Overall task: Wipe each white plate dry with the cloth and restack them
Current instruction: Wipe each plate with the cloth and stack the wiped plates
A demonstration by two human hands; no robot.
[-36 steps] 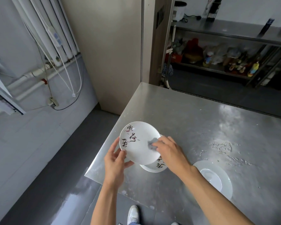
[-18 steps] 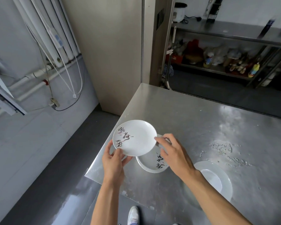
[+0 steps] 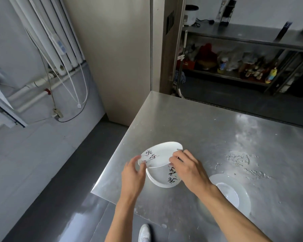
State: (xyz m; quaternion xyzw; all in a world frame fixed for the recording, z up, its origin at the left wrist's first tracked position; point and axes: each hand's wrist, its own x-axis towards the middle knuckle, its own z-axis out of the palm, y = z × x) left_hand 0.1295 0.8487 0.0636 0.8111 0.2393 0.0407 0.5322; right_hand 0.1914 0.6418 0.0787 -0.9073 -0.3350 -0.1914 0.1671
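We count one left hand (image 3: 132,177), one right hand (image 3: 189,169), one lifted plate (image 3: 160,153), one plain plate (image 3: 234,191) and one stack (image 3: 162,179) of uncertain number.

Steel table (image 3: 199,130), cluttered shelf (image 3: 234,78), white wall pipes (image 3: 49,41)

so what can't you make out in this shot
Head view only.
Stack: plate count hidden by the lifted plate and right hand.
Cloth: none shows; the right hand may cover it.
Lifted plate's underside: faces away, left hand at its near rim.
Shelf items: too small and blurred.
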